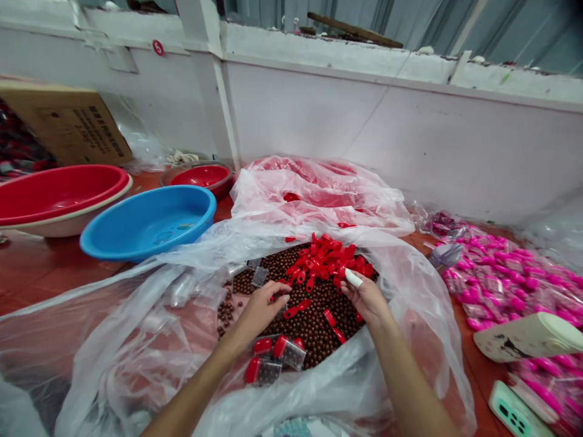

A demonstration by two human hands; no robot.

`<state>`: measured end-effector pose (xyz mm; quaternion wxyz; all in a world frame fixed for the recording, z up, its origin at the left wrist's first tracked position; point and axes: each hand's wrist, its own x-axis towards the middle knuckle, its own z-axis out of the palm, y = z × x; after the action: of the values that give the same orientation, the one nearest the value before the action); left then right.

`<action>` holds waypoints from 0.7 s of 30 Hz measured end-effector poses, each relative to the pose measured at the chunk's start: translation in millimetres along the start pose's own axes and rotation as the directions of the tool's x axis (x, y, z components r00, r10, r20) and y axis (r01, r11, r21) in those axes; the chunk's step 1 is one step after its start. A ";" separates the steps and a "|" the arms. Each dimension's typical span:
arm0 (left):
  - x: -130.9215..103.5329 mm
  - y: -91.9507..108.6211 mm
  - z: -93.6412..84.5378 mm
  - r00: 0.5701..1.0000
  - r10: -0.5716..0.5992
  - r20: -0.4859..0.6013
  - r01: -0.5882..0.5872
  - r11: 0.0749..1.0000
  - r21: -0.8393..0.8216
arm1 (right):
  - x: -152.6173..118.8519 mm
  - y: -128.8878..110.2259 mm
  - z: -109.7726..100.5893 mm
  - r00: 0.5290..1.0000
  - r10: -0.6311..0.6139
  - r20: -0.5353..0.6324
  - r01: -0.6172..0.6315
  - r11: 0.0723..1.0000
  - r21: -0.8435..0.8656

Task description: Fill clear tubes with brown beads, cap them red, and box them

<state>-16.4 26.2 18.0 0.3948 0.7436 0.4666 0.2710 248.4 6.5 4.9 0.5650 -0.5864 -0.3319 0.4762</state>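
Risks, as judged. Item: spill of the brown balls [323, 343]; likely cause, a forearm dragging down the loose plastic sheeting [412, 282] around them. Item: slide of the heaped red pieces [321, 261]; likely cause, picking from the heap's near edge, with strays then sinking among the balls. Item: capped containers [290, 352] knocked about; likely cause, the left forearm, which passes just beside them. Item: white thumb cover [353, 278] slipping off into the balls, should it be loose.

Hands, two, bare apart from that cover. Left hand [266, 303]: over the near-left part of the balls, fingers bent inward, a bit of red showing at them — whether gripped or merely behind, cannot tell. Right hand [367, 297]: at the heap's right edge, thumb and fingers drawn close together; a firm hold on a red piece cannot be confirmed.

Red pieces: glossy, bright red, small, several elongated with a hole at one end; most heaped on the far side of the balls, a few scattered nearer, between the hands. Balls: dark brown, round, shiny, in a broad bed. Capped containers: clear, red-topped, lying on their sides at the near edge — contents uncertain.
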 end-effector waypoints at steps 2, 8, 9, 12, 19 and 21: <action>0.8 -1.4 0.7 1.000 -0.015 0.001 0.015 1.000 0.007 | -5.9 -0.5 -1.8 1.000 0.023 0.001 -0.023 0.995 0.100; -1.5 -11.1 2.3 1.000 -0.031 0.004 0.031 0.998 0.050 | -16.0 3.8 -0.8 0.999 0.037 -0.008 -0.035 0.983 0.182; -1.8 -12.6 2.4 1.000 -0.030 0.007 0.029 0.998 0.057 | -16.9 5.2 0.3 0.999 0.030 -0.014 -0.028 0.988 0.154; 0.3 -21.8 -1.2 0.999 -0.048 -0.010 0.049 0.994 0.102 | -21.1 8.3 3.8 0.999 -0.010 -0.047 0.011 1.000 0.004; 10.8 -61.1 -35.1 0.970 -0.116 -0.215 0.177 0.939 0.294 | -55.7 9.1 1.3 0.992 -0.100 0.076 0.123 0.904 -0.409; 8.7 -67.4 -43.7 0.962 -0.149 -0.226 0.216 0.927 0.306 | -65.7 16.4 -5.5 0.977 -0.084 0.198 0.192 0.754 -0.629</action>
<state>-78.9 65.8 -14.7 0.2405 0.7211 0.6098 0.2244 229.7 -58.7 0.5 0.3349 -0.6789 -0.5609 0.3351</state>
